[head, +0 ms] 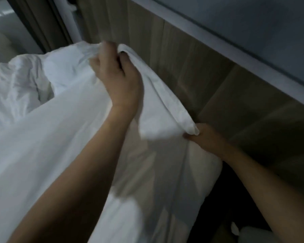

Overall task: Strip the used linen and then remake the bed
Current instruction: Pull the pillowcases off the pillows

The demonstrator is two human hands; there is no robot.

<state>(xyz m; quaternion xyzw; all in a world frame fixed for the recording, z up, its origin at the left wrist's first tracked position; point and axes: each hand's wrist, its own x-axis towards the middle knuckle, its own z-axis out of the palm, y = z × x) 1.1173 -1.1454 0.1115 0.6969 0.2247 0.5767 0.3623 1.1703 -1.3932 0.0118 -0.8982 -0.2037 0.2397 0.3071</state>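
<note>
A white sheet (47,142) is lifted and stretched across the bed. My left hand (119,79) grips a bunched fold of it at the upper middle, fingers curled over the cloth. My right hand (205,137) pinches the sheet's corner lower at the right, close to the wooden headboard wall (209,71). The edge of the sheet hangs taut between the two hands. More crumpled white bedding (19,81) lies at the left. The mattress is hidden under the cloth.
The wood-panelled wall runs diagonally along the right, with a grey ledge (235,46) above it. A dark gap (235,199) lies between bed and wall at the lower right. A curtain and window frame (42,23) stand at the upper left.
</note>
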